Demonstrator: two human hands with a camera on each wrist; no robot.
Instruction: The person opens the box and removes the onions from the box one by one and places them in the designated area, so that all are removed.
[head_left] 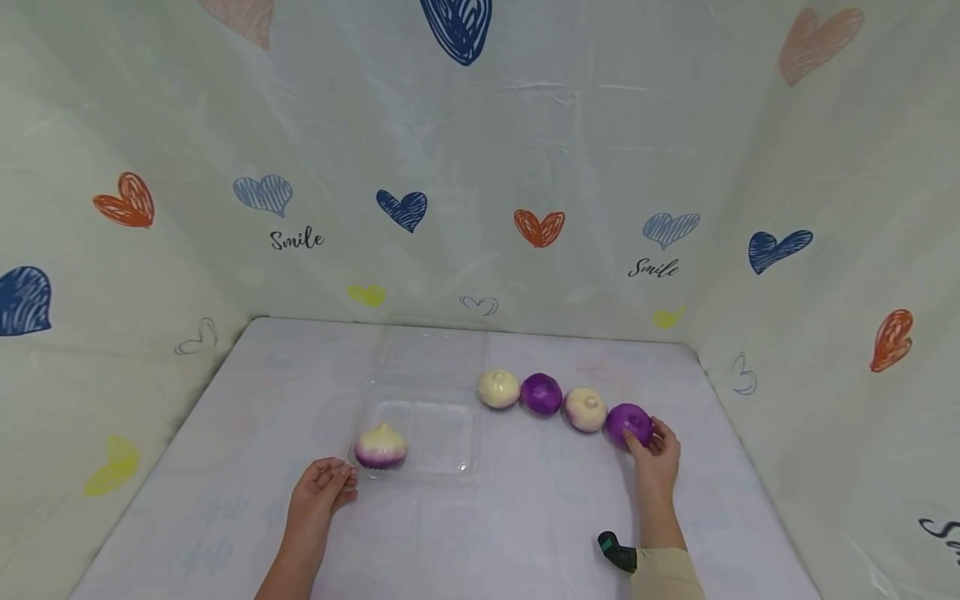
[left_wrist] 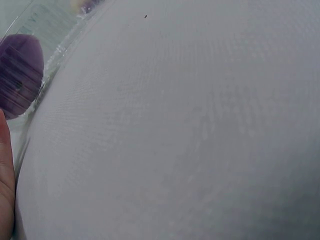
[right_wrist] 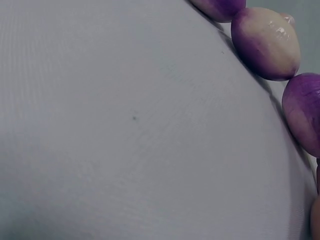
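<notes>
My right hand [head_left: 657,457] holds the purple onion [head_left: 628,423] at the right end of a row, thumb in front and fingers on its far right side. In the right wrist view that purple onion [right_wrist: 305,112] touches a white-and-purple onion [right_wrist: 265,42]. My left hand [head_left: 321,492] pinches the near left corner of a clear plastic box [head_left: 474,442] with its lid laid back. Inside the box, at the near left, sits a white-and-purple onion [head_left: 381,447]. The left wrist view catches only a sliver of the left hand [left_wrist: 6,185] beside the box.
Leftward along the row lie a white-and-purple onion [head_left: 585,409], a purple onion [head_left: 542,394] and a pale onion [head_left: 498,389]. The transparent lid [head_left: 427,354] stretches behind the box. A dark wrist device [head_left: 617,552] juts from the right sleeve. Heart-printed sheeting [head_left: 465,150] walls the table.
</notes>
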